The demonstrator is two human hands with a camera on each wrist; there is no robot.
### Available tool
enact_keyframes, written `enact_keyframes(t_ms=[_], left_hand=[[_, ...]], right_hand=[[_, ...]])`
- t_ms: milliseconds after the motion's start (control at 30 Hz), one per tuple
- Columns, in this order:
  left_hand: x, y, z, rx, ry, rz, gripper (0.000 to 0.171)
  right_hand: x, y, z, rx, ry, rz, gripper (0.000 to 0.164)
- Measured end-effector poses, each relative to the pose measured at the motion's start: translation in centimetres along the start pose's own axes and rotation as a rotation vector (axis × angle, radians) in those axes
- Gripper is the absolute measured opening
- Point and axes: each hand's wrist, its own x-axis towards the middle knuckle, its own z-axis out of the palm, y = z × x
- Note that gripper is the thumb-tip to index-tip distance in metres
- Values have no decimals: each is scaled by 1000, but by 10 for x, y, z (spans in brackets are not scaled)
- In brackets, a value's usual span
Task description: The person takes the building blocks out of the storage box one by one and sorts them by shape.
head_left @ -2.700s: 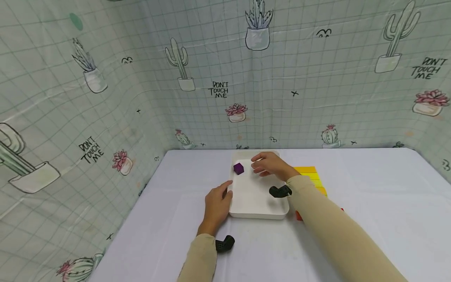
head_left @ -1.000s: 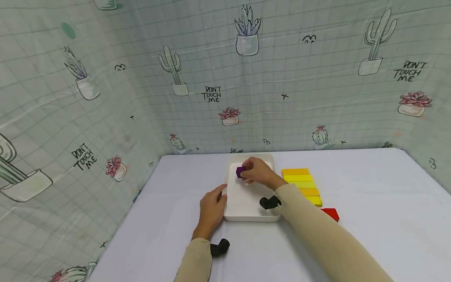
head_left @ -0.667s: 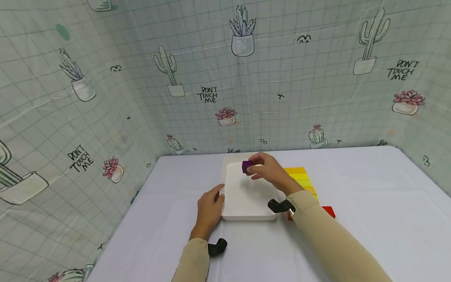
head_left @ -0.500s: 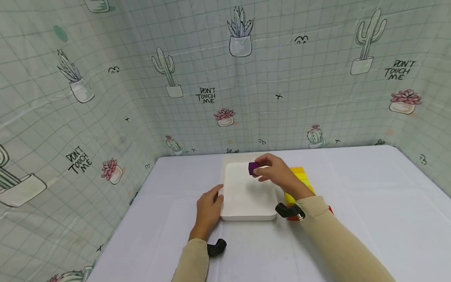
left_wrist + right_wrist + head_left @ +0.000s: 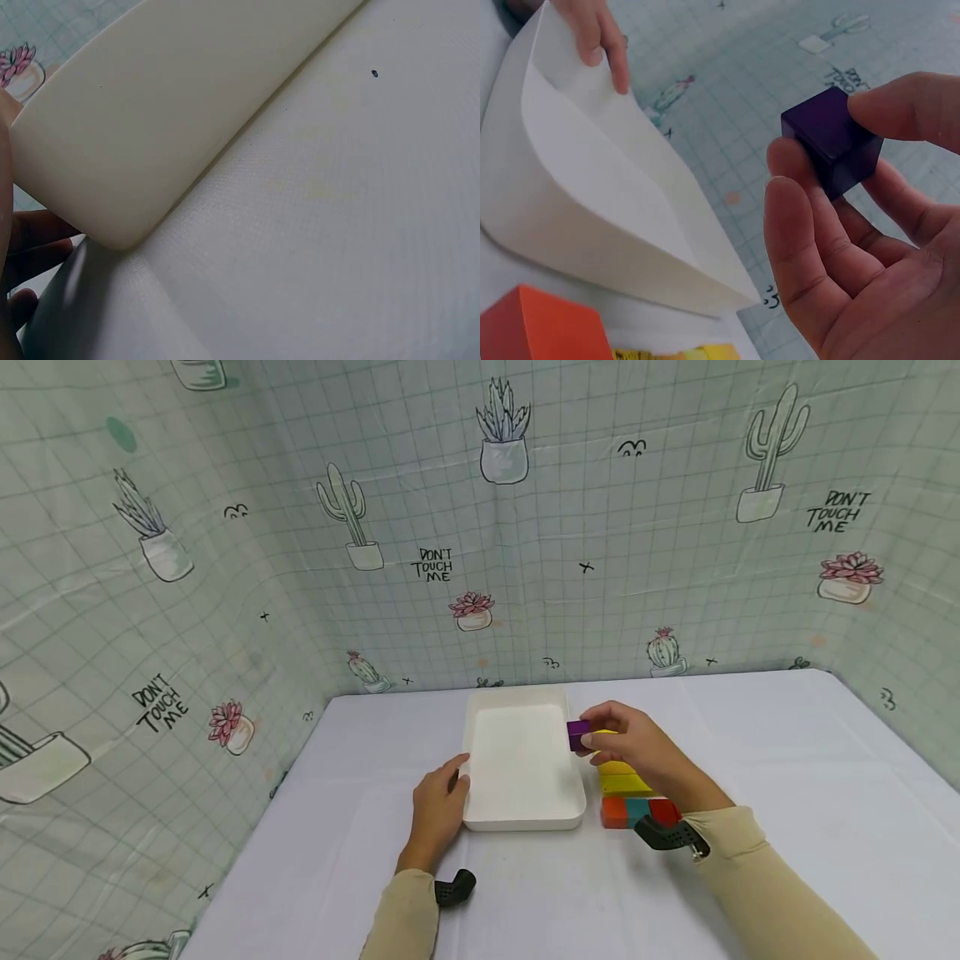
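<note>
My right hand [image 5: 630, 743] pinches a purple cube [image 5: 576, 735] between thumb and fingers, just past the right edge of a white tray [image 5: 524, 760]. Two faces and the top of the purple cube [image 5: 832, 135] show in the right wrist view, raised in the fingertips. My left hand [image 5: 437, 806] rests at the tray's left edge, with fingertips over the rim. Seen from the left wrist, the outer wall of the tray [image 5: 157, 105] hides part of that hand, whose fingers [image 5: 37, 259] lie loosely beside the corner. Nothing lies inside the tray.
Right of the tray sit yellow blocks [image 5: 622, 783], partly behind my right hand. Nearer stand an orange block [image 5: 614, 812], a teal block [image 5: 637, 810] and a red block [image 5: 663, 812] in a row. A patterned cloth [image 5: 525, 527] hangs behind the white table [image 5: 810, 793].
The purple cube lay at the tray's far left; my right hand took hold of it, lifted it and carried it right, past the tray's edge. My left hand stays at the rim.
</note>
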Motion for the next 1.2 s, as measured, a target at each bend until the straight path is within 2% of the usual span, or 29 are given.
enact_keyframes(t_ms=[167, 333, 567, 733, 933, 1200], left_hand=[[0, 0, -1, -4, -2, -3, 37], [0, 0, -1, -1, -1, 1, 38], [-2, 1, 0, -7, -3, -11, 38], [-1, 1, -2, -11, -7, -24, 38], [-2, 1, -1, -7, -10, -43, 38], [-2, 5, -1, -15, -20, -9, 38]], right_hand=[[-11, 1, -12, -47, -13, 7, 45], [-23, 7, -32, -88, 2, 8, 44], [-46, 20, -56, -160, 35, 80, 50], [-60, 27, -69, -199, 35, 111, 49], [-78, 33, -80, -234, 41, 103, 46], [-95, 41, -94, -280, 96, 105, 43]])
